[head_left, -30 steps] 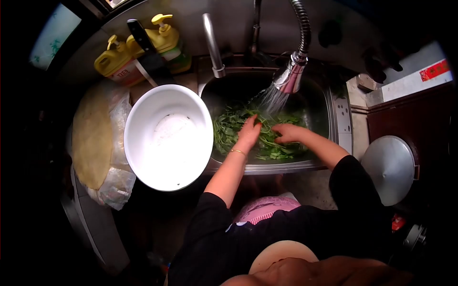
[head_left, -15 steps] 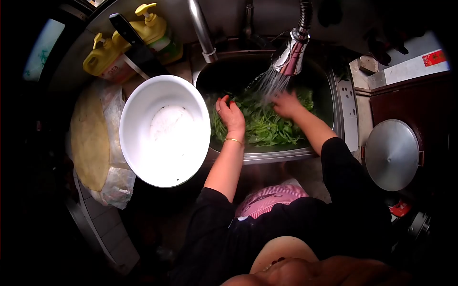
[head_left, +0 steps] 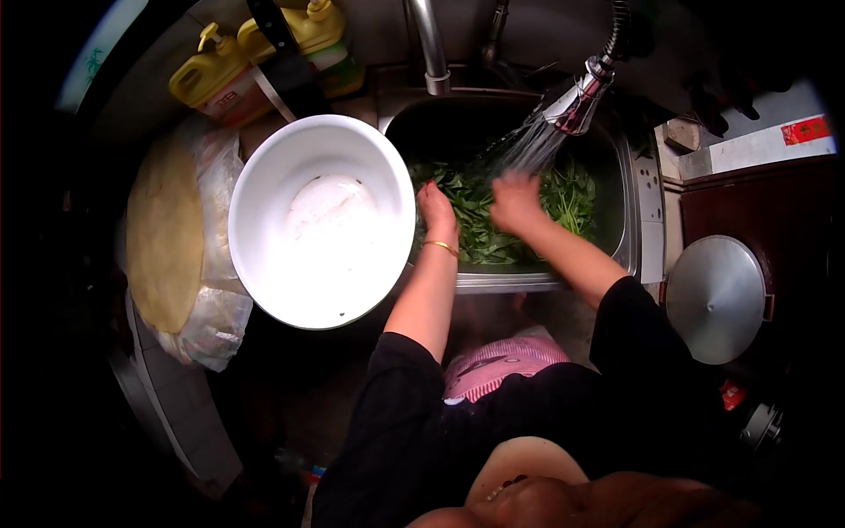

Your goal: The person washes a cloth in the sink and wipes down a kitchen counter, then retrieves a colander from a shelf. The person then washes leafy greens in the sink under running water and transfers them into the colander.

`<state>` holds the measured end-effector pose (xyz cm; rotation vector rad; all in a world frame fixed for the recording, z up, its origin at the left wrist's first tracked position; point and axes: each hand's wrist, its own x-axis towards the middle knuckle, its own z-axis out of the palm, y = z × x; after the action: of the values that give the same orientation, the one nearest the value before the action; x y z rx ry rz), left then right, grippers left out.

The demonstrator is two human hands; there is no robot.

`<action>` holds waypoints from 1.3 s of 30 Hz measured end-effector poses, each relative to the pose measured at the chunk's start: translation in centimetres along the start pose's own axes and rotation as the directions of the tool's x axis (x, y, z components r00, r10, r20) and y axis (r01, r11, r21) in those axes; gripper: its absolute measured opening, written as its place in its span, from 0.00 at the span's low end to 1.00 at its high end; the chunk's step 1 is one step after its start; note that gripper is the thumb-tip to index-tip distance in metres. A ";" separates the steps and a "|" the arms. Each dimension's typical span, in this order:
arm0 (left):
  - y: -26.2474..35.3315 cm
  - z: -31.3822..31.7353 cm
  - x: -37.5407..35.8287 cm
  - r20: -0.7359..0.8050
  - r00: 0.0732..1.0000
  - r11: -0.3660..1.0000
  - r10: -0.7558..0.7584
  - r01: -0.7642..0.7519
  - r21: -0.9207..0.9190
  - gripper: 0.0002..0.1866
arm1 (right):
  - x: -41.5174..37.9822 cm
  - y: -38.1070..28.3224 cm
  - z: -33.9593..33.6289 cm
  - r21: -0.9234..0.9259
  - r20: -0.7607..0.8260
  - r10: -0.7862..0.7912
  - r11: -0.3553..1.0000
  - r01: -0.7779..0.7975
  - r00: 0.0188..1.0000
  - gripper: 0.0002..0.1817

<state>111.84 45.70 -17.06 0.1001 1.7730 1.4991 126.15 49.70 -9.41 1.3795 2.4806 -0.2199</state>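
Leafy green vegetables [head_left: 563, 201] fill the bottom of a metal sink [head_left: 519, 283]. Water sprays onto them from a pull-down faucet head [head_left: 576, 101]. My left hand [head_left: 438, 213], with a gold bangle at the wrist, is at the left side of the greens, fingers loosely curved and not closed round anything. Under the spray, my right hand [head_left: 517, 204] reaches into the middle of the greens, its fingers smeared by motion. A large white basin [head_left: 321, 264], with a few dark specks inside, stands left of the sink, its rim close to my left hand.
Yellow pump bottles [head_left: 218, 84] and a cleaver [head_left: 282, 66] stand behind the basin. A second spout [head_left: 429, 44] rises at the sink's back edge. Left lies a round board [head_left: 163, 238] beside plastic wrap; right, a round metal lid [head_left: 715, 299].
My right hand has moved left through the greens, closer to my left hand. The whole view has shifted, so the sink and basin appear farther right.
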 end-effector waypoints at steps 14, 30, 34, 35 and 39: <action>-4.0 0.1 3.3 -0.309 0.937 0.937 -0.165 0.050 -0.347 0.14 | 2.0 3.3 4.0 0.018 0.122 -0.017 1.000 0.014 0.992 0.36; 0.3 0.2 -2.4 0.033 0.995 0.707 0.094 -0.090 0.702 0.26 | -4.1 7.2 0.4 0.225 0.280 -0.580 0.814 0.535 0.765 0.35; 3.0 1.0 -7.6 0.145 0.987 0.522 0.075 -0.162 0.837 0.26 | -5.0 12.1 -2.2 0.502 0.061 -0.596 0.712 0.492 0.801 0.28; 3.6 1.1 -9.1 0.174 0.983 0.484 0.063 -0.182 0.856 0.25 | -5.1 13.0 -2.5 0.589 0.026 -0.585 0.665 0.460 0.811 0.26; 3.2 1.5 -13.8 0.259 0.962 0.395 0.092 -0.274 0.877 0.22 | -4.6 14.1 -1.9 0.601 0.001 -0.580 0.652 0.463 0.814 0.22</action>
<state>120.80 40.54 -7.28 0.9913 2.2864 0.4108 140.08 54.02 -6.02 0.6734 2.6800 -1.2721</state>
